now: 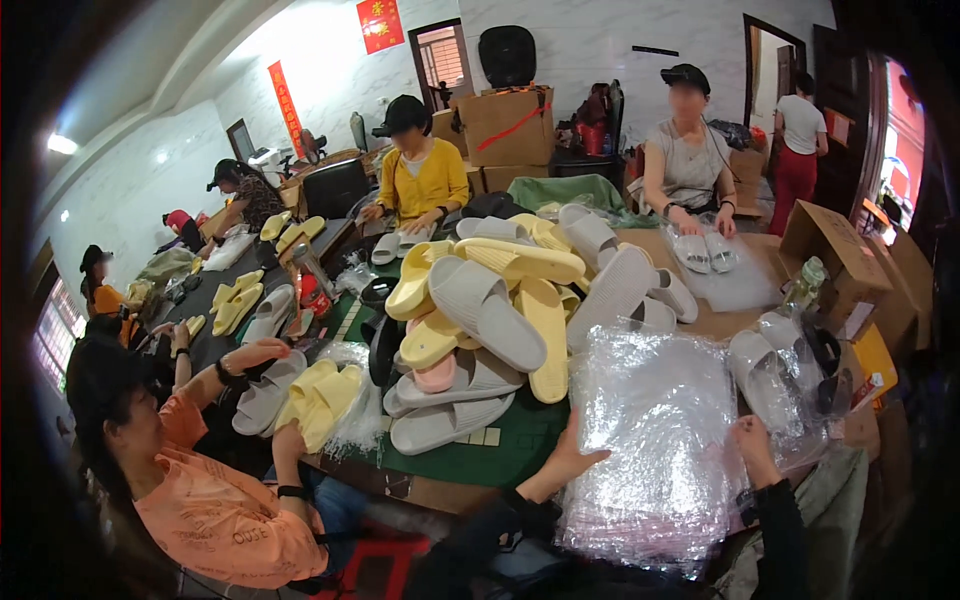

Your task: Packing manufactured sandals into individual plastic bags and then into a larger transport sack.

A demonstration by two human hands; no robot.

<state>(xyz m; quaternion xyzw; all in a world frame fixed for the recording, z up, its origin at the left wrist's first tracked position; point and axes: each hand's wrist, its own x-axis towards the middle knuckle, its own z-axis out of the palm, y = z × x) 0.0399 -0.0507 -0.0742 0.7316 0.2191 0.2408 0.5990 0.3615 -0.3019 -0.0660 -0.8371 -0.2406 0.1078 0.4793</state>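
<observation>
A thick stack of clear plastic bags lies in front of me at the table's near edge. My left hand rests against its left side, thumb stretched over the top and fingers extended along the edge. By the stack's right edge is my right hand, its fingers curled closed; what they hold, if anything, is hidden. Beyond the bags rises a heap of loose slippers, with a grey slipper and a yellow slipper among them. To the right, grey slippers in clear bags lie close to my right hand.
At my left a co-worker in an orange shirt sits by yellow slippers on clear plastic. Across the table, a person in yellow and a person in grey handle slippers. An open cardboard box stands at right.
</observation>
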